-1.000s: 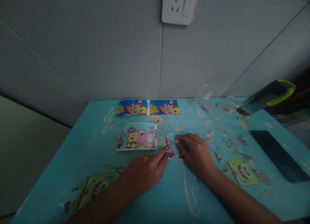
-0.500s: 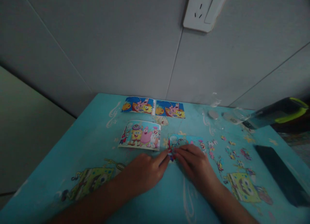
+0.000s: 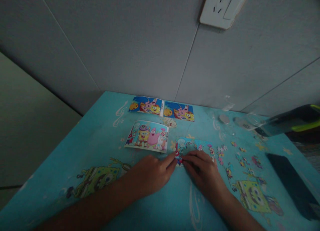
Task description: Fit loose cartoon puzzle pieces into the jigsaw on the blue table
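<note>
A partly assembled jigsaw puzzle with cartoon figures lies flat on the table, its lower part covered by my fingers. My left hand has index finger and thumb close together at the puzzle's lower left edge, gripping it there. From the other side, my right hand pinches a small puzzle piece, mostly hidden by the fingertips, against the lower left part of the puzzle. Just up and left of the puzzle rests a picture sheet showing similar cartoon characters. Loose puzzle pieces are scattered right of my right hand.
Two blue cartoon pictures lie near the wall. Toward the back right are a round lid, clear plastic packaging and a dark bottle on its side. A flat dark object lies at the right. A socket is on the wall.
The view has shifted slightly, so the table things appear a little further right. Both hands stay at the puzzle's lower left, with only small finger movement; red and blue printing shows more clearly between them.
</note>
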Available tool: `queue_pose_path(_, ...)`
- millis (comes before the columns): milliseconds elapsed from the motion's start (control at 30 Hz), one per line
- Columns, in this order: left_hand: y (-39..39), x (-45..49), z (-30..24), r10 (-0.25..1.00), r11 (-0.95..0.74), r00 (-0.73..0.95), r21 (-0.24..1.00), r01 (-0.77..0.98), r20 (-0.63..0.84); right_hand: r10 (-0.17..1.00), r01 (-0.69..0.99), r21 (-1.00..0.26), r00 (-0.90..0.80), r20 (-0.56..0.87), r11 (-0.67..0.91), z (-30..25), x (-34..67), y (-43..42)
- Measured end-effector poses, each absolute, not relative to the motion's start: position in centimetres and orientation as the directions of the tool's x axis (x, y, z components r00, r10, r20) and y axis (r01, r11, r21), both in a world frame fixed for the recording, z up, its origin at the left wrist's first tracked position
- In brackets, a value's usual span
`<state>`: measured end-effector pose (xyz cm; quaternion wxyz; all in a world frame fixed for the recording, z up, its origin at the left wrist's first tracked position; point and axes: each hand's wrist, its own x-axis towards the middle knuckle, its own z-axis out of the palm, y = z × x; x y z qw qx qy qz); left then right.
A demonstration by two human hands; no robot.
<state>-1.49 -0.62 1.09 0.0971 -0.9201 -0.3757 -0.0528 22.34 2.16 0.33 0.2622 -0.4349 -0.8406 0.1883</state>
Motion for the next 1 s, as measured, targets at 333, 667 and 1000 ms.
queue_pose_path(333,-0.6,-1.4,1.2,0.680,-0.698,0.710,-0.137,0.703,0.180,0.821,0.654,-0.500,-0.490,0.292,0.568,0.3,21.8,2.5)
queue_pose_path(667,-0.5,-1.6,1.0,0.683,-0.700,0.714,-0.139,0.701,0.155,0.808,0.724,-0.360,-0.531,0.254,0.589,1.0,21.7,2.1)
queue_pose_path(1000,-0.5,-1.5,1.3,0.675,-0.712,0.720,-0.113,0.693,0.163,0.779,0.725,-0.287,-0.587,0.219,0.627,1.9,21.8,1.7)
